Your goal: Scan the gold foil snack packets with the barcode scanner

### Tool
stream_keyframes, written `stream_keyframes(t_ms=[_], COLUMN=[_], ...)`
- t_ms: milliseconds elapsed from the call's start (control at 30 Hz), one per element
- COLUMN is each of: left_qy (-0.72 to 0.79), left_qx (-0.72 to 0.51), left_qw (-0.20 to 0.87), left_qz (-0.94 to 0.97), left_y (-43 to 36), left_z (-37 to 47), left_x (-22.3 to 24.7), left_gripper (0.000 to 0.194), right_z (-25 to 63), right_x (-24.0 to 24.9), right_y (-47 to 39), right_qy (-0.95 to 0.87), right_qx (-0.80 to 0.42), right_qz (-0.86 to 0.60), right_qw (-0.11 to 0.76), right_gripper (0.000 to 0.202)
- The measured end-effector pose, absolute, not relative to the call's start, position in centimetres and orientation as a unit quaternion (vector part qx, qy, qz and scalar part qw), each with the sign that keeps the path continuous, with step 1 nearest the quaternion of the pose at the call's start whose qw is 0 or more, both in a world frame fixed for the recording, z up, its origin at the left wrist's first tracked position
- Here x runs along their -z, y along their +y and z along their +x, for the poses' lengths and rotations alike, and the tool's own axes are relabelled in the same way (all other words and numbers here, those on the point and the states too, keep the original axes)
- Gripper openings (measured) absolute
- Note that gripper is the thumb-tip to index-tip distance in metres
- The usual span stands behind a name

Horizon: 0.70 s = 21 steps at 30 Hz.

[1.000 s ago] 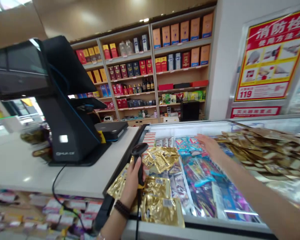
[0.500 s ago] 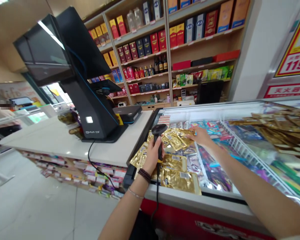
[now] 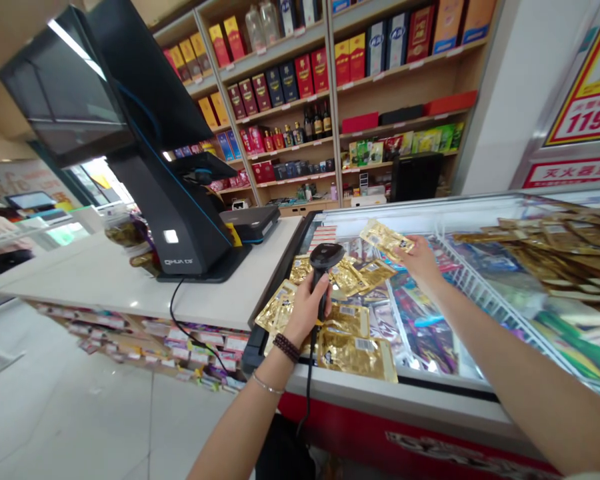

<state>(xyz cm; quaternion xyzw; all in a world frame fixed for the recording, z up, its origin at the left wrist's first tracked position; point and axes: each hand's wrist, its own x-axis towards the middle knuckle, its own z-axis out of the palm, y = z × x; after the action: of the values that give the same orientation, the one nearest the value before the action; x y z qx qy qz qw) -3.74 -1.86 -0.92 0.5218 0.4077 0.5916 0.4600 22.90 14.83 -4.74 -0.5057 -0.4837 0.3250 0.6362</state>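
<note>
My left hand is wrapped round the handle of a black barcode scanner, whose cable hangs down over the freezer's front edge. To its right, my right hand pinches one end of a gold packet, raised above the freezer's glass top. Several other gold packets lie under and around the scanner, one of them flat near the front edge. The scanner's head is left of the raised packet, apart from it.
A white counter with a black register stands on the left. Brown-gold packets are piled on the freezer's right side. Shelves of boxes and bottles line the back. A person shows at the far left.
My right hand has lifted a gold packet up and away from the pile. My left hand still holds the scanner in nearly the same place. The view has shifted slightly.
</note>
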Motion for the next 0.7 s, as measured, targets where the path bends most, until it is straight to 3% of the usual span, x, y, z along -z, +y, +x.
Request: stream_keyframes(t_ms=[233, 700], left_qy=[0.388, 0.369], left_qx=[-0.595, -0.554], left_qw=[0.472, 0.507], left_qz=[0.523, 0.549], left_y=[-2.2, -2.1], left_z=[-3.9, -3.7], left_x=[0.6, 1.0], left_gripper=[0.061, 0.071], right_z=[21.3, 20.3], right_x=[2.5, 1.4], right_y=[12.7, 11.3], right_qy=[-0.458, -0.425], right_qx=[-0.428, -0.471], right_qz=[-0.439, -0.427], right_qw=[0.644, 0.644], right_gripper=[0.04, 0.043])
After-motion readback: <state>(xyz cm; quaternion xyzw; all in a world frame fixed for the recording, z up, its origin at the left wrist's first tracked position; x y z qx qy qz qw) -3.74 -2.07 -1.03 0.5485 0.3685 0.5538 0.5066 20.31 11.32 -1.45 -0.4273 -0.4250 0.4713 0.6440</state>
